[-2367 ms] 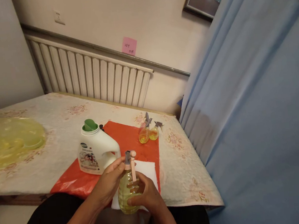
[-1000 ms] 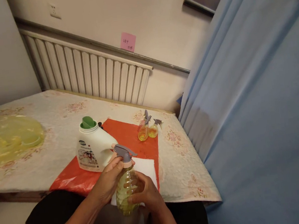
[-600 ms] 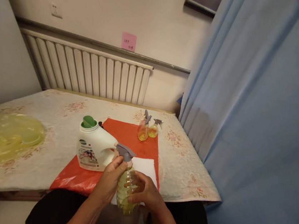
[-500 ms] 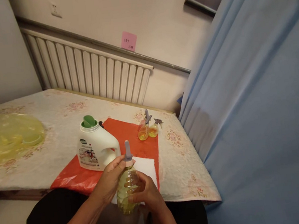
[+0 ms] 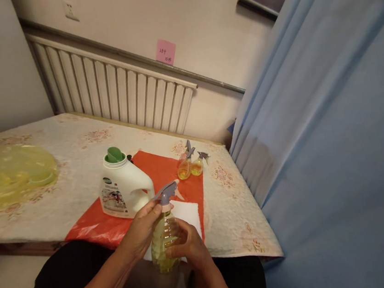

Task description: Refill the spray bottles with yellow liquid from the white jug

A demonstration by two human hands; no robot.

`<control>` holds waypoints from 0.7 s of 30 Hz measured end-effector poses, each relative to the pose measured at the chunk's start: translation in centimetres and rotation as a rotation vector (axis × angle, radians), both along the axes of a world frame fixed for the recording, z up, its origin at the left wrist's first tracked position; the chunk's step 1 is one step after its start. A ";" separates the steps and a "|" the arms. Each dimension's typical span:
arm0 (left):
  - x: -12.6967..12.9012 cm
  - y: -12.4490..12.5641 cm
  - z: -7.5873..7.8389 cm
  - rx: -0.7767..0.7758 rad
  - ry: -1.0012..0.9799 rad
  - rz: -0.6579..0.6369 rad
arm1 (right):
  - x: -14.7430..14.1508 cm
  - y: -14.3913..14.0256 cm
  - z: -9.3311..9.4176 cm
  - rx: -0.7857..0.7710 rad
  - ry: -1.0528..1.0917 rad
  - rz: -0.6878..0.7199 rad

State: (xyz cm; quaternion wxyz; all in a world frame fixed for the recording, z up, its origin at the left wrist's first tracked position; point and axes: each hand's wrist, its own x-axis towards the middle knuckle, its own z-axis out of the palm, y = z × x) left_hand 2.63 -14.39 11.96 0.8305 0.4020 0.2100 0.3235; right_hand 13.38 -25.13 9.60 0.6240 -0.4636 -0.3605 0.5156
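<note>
**A:** State of the grip?

**B:** Both hands closed on one spray bottle (image 5: 162,242). Left hand (image 5: 141,228): thumb and fingers narrowed at the neck, beneath the spray head (image 5: 166,195). Right hand (image 5: 190,246): curled round the ribbed body from the right, lower down.

**A:** Bottle's position?

**B:** Between the two hands, roughly upright, at the near edge of the covered surface. Clear yellowish body. Head grey with pale pink parts, nozzle end toward the right.

**A:** Close by?

**B:** White pad (image 5: 188,212) just behind the grip, on a red sheet (image 5: 158,168). Beyond the left hand, a white jug (image 5: 123,193) standing, green cup (image 5: 114,154) in its mouth, handle side toward the grip.

**A:** Farther out?

**B:** Past the grip, slightly right: at least two smaller spray bottles (image 5: 183,171), close together, orange-yellow liquid low inside. Well left of the grip: yellow translucent plastic (image 5: 11,176) spread on the floral cloth (image 5: 227,225). Far right: blue curtain (image 5: 334,146).
</note>
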 end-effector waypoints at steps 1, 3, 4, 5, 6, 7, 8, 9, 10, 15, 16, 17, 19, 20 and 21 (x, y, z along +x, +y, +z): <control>0.0 0.1 -0.2 -0.011 0.003 0.010 | -0.1 0.0 0.0 0.001 -0.004 0.000; -0.1 0.0 -0.5 -0.020 0.014 0.033 | -0.1 0.0 -0.1 -0.004 -0.014 0.000; -0.2 -0.1 -0.6 -0.018 0.018 0.040 | -0.2 0.1 -0.1 -0.009 -0.017 0.000; -0.2 -0.1 -0.6 -0.010 0.020 0.041 | -0.1 0.1 -0.2 -0.012 -0.021 0.001; -0.2 -0.2 -0.7 0.004 0.021 0.041 | -0.1 0.1 -0.2 -0.016 -0.025 0.001; -0.1 -0.3 -0.6 0.021 0.022 0.041 | -0.1 0.1 -0.1 -0.018 -0.032 0.001; -0.1 -0.4 -0.6 0.038 0.022 0.041 | 0.0 0.0 -0.1 -0.021 -0.040 -0.003; 0.0 -0.4 -0.5 0.051 0.023 0.042 | 0.0 0.0 -0.1 -0.025 -0.050 -0.006; 0.0 -0.3 -0.3 0.056 0.027 0.042 | 0.1 0.0 -0.1 -0.029 -0.058 -0.010; 0.0 0.0 -0.1 -0.016 -0.020 -0.002 | 0.1 -0.1 -0.2 -0.023 -0.037 -0.008; -0.1 0.1 -0.1 -0.028 -0.029 -0.004 | 0.1 -0.1 -0.3 -0.020 -0.025 -0.006; -0.1 0.1 -0.2 -0.036 -0.032 -0.003 | 0.1 -0.2 -0.3 -0.017 -0.016 -0.005; -0.2 0.0 -0.4 -0.033 -0.028 0.001 | 0.1 -0.2 -0.3 -0.019 -0.009 -0.001; -0.2 -0.1 -0.4 -0.023 -0.022 -0.001 | 0.1 -0.2 -0.2 -0.020 -0.011 0.000; -0.1 -0.2 -0.5 -0.009 -0.016 -0.002 | 0.1 -0.2 -0.2 -0.022 -0.016 0.001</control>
